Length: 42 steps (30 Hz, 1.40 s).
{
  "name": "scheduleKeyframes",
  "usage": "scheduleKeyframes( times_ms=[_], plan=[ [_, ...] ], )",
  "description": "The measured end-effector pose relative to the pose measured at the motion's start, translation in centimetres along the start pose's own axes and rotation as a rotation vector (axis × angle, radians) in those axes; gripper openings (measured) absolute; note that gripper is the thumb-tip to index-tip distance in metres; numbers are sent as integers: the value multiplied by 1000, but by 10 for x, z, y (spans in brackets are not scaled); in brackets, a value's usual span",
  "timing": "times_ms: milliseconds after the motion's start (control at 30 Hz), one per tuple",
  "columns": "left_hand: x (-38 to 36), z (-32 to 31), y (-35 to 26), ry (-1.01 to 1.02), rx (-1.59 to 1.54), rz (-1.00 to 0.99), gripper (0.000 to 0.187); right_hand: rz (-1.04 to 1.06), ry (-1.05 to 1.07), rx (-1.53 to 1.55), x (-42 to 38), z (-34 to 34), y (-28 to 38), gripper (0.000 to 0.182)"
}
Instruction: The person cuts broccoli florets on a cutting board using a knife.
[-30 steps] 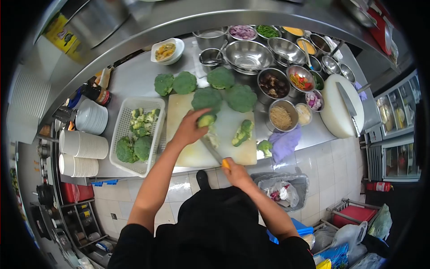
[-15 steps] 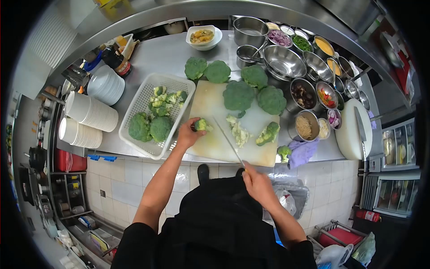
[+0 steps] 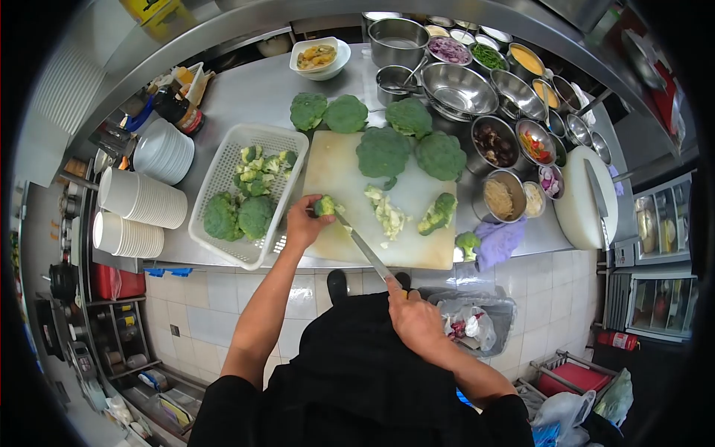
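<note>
My left hand pinches a small broccoli floret at the left side of the cutting board. A knife is in my right hand, its blade slanting up and left so the tip meets the floret's stem side. Pale cut broccoli pieces lie mid-board, with a larger broccoli chunk to their right. Whole broccoli heads sit on and behind the far part of the board. Beside my left hand is a white perforated basket with florets and two broccoli heads inside.
Metal bowls and pots of ingredients, such as a metal bowl, crowd the right rear. A purple cloth and a small floret lie right of the board. A second knife rests on a round white block. Stacked bowls stand left.
The knife blade has moved left and down to reach the floret. My right hand has shifted left and closer to my body. The camera view has shifted slightly.
</note>
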<state>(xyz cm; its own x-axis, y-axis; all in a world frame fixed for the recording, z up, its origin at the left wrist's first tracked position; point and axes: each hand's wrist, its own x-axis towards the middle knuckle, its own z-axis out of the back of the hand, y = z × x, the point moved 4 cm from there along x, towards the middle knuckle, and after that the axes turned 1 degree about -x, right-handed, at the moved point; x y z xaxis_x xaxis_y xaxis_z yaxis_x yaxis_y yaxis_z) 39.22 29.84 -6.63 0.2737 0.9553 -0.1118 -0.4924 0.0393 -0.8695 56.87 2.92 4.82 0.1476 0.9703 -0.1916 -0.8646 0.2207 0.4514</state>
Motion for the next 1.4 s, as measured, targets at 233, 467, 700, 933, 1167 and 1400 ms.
scheduleKeyframes(
  times_ms=[233,467,700,933,1167,1400],
  plan=[
    [-8,-1,0,-32,43,60,61,-9,-56,221,32,-29,-38,42],
    [-12,-7,1,-100,37,101,57,-116,95,509,13,-20,-26,40],
    [-10,0,8,-69,-691,301,60,-177,119,707,18,-76,-64,39],
    [-1,1,-1,12,-1173,158,54,-57,-24,310,24,-74,-67,33],
    [-6,-5,5,-193,-463,223,30,-24,-84,399,23,-51,-36,47],
    [-4,-14,16,-246,-725,288,30,75,-91,392,26,-43,-14,61]
  ],
)
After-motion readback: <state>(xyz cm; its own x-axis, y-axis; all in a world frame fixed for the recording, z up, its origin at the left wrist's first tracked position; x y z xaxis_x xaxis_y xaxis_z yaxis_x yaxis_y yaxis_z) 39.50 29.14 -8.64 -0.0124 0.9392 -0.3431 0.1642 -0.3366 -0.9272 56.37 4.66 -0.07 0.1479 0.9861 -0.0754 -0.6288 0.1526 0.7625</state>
